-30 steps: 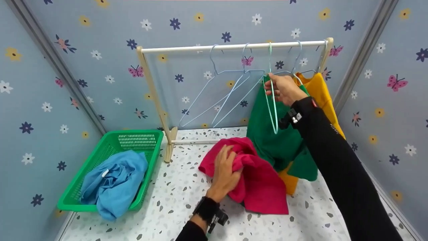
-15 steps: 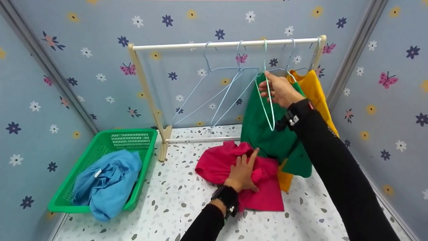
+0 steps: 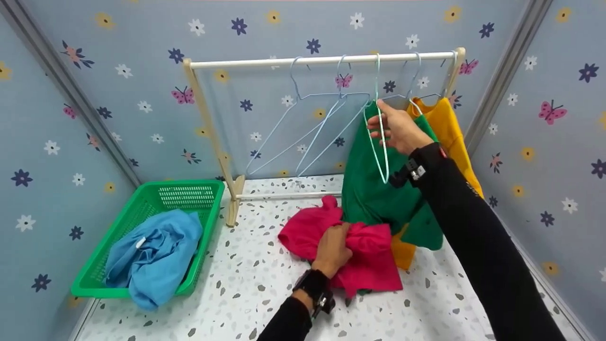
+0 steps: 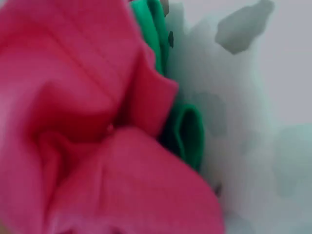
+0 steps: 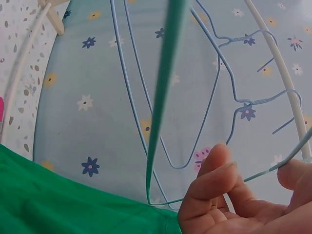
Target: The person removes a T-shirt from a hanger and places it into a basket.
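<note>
My left hand grips the crumpled crimson garment lying on the speckled surface, its fingertips buried in the folds. In the left wrist view that crimson cloth fills the left side, with a bit of green cloth under its edge. My right hand holds a mint-green wire hanger just below its hook, which is over the rail. The right wrist view shows the thumb and fingers about the hanger wire. Right behind this hanger hangs a green garment.
The white rail of a wooden-ended rack bears light blue hangers at left. A yellow garment hangs at the right end. Front left stands a green basket with a blue garment in it. Patterned walls enclose the back and sides.
My left hand, spread over the crimson garment half a second ago, has curled into it and bunched the cloth. The right hand stays at the mint-green hanger.
</note>
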Tool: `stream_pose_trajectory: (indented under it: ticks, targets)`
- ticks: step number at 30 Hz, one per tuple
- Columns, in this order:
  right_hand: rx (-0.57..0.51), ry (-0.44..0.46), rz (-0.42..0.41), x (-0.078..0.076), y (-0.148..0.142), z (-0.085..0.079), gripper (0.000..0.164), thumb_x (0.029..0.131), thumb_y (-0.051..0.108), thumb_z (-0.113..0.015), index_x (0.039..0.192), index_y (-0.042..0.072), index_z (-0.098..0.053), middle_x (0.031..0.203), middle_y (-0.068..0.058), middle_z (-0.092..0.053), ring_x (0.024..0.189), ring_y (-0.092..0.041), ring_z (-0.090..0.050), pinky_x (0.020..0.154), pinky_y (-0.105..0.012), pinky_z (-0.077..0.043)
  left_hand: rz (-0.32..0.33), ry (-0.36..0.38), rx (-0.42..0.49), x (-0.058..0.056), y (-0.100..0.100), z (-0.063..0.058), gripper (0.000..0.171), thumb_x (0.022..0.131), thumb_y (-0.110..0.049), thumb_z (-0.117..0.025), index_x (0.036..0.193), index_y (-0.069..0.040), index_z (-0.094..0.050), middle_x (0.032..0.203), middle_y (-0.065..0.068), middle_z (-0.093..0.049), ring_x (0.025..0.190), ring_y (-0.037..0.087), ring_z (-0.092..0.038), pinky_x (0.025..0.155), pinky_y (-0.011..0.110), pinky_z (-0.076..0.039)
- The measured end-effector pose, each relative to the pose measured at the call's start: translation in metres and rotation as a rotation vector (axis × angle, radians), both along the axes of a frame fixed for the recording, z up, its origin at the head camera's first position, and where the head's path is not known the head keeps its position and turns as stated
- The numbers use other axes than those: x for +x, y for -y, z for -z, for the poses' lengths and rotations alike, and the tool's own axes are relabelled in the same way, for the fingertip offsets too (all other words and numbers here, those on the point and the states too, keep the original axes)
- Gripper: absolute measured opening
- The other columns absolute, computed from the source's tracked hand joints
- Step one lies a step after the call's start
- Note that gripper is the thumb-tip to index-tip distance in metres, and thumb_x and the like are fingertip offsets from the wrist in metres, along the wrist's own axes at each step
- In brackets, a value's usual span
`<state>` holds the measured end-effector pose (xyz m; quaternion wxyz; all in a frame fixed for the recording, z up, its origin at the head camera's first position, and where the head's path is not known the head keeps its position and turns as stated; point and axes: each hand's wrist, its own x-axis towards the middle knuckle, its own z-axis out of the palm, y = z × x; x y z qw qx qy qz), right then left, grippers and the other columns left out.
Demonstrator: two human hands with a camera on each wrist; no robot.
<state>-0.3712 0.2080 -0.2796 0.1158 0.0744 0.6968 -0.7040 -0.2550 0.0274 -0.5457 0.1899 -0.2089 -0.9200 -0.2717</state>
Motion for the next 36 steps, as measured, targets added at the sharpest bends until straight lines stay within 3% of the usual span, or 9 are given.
stream_pose_trajectory:
  ticks: [3, 6, 8, 11, 16, 21, 24, 27, 36]
  targets:
    - [0.005, 0.004, -0.005, 0.003, -0.006, 0.001, 0.061, 0.095, 0.055, -0.045, 0.121, 0.001, -0.055, 0.118, -0.010, -0.054, 0.096, -0.025, -0.054, 0.079, -0.034, -0.043, -0.001, -0.154, 0.128, 0.009, 0.019, -0.009, 0.035, 0.062, -0.002, -0.070, 0.095, -0.013, -0.063, 0.084, 0.001, -0.066, 0.081, 0.019, -0.064, 0.072, 0.032, -0.053]
    - [-0.003, 0.012, -0.007, 0.006, -0.013, 0.002, 0.056, 0.095, 0.052, -0.048, 0.118, 0.002, -0.055, 0.116, -0.009, -0.055, 0.092, -0.023, -0.054, 0.078, -0.033, -0.042, -0.009, -0.264, 0.223, 0.018, 0.045, -0.034, 0.018, 0.079, -0.018, -0.072, 0.093, -0.011, -0.063, 0.082, 0.001, -0.064, 0.080, 0.018, -0.063, 0.074, 0.031, -0.052]
    - [-0.018, 0.017, -0.007, 0.009, -0.017, 0.002, 0.055, 0.095, 0.050, -0.050, 0.119, 0.002, -0.054, 0.118, -0.009, -0.055, 0.090, -0.022, -0.054, 0.075, -0.032, -0.042, -0.023, -0.334, 0.259, 0.025, 0.066, -0.058, 0.026, 0.088, -0.035, -0.067, 0.094, -0.010, -0.063, 0.084, 0.002, -0.065, 0.080, 0.018, -0.063, 0.076, 0.031, -0.052]
    - [-0.046, 0.015, -0.002, 0.011, -0.023, 0.001, 0.057, 0.096, 0.048, -0.051, 0.126, 0.000, -0.050, 0.124, -0.011, -0.053, 0.092, -0.024, -0.053, 0.070, -0.031, -0.043, -0.066, -0.468, 0.284, 0.037, 0.103, -0.099, 0.052, 0.090, -0.057, -0.054, 0.096, -0.006, -0.064, 0.084, 0.005, -0.066, 0.079, 0.020, -0.063, 0.075, 0.034, -0.054]
    - [-0.063, -0.040, -0.002, 0.016, -0.030, -0.003, 0.057, 0.096, 0.043, -0.053, 0.130, -0.003, -0.047, 0.127, -0.016, -0.051, 0.093, -0.026, -0.055, 0.068, -0.030, -0.046, -0.222, -0.680, 0.276, 0.061, 0.170, -0.166, 0.075, 0.088, -0.069, -0.042, 0.099, 0.001, -0.066, 0.081, 0.015, -0.064, 0.074, 0.031, -0.060, 0.068, 0.043, -0.052]
    - [-0.052, -0.115, -0.045, 0.020, -0.036, -0.007, 0.053, 0.098, 0.038, -0.054, 0.129, -0.005, -0.047, 0.124, -0.017, -0.054, 0.093, -0.027, -0.056, 0.070, -0.032, -0.047, -0.404, -0.711, 0.285, 0.077, 0.237, -0.205, 0.074, 0.084, -0.068, -0.053, 0.099, 0.004, -0.066, 0.076, 0.021, -0.059, 0.070, 0.036, -0.054, 0.065, 0.044, -0.043]
    - [-0.040, -0.144, -0.061, 0.022, -0.038, -0.009, 0.051, 0.098, 0.036, -0.054, 0.127, -0.005, -0.049, 0.122, -0.017, -0.055, 0.091, -0.026, -0.056, 0.071, -0.032, -0.045, -0.492, -0.648, 0.286, 0.076, 0.271, -0.211, 0.047, 0.089, -0.042, -0.066, 0.097, 0.004, -0.065, 0.073, 0.022, -0.057, 0.069, 0.037, -0.053, 0.065, 0.042, -0.039]
    - [-0.041, -0.163, -0.063, 0.024, -0.039, -0.011, 0.049, 0.097, 0.035, -0.055, 0.124, -0.005, -0.051, 0.120, -0.016, -0.057, 0.088, -0.026, -0.056, 0.071, -0.033, -0.045, -0.564, -0.531, 0.255, 0.070, 0.302, -0.207, 0.019, 0.084, -0.012, -0.062, 0.097, 0.003, -0.064, 0.074, 0.022, -0.056, 0.070, 0.037, -0.054, 0.067, 0.044, -0.040]
    - [-0.083, -0.214, -0.080, 0.028, -0.034, -0.018, 0.047, 0.096, 0.032, -0.057, 0.120, -0.008, -0.054, 0.115, -0.018, -0.058, 0.085, -0.027, -0.055, 0.070, -0.033, -0.045, -0.707, -0.206, 0.171, 0.049, 0.360, -0.144, 0.020, 0.081, 0.000, -0.057, 0.100, 0.003, -0.062, 0.087, 0.029, -0.060, 0.085, 0.050, -0.056, 0.075, 0.060, -0.043]
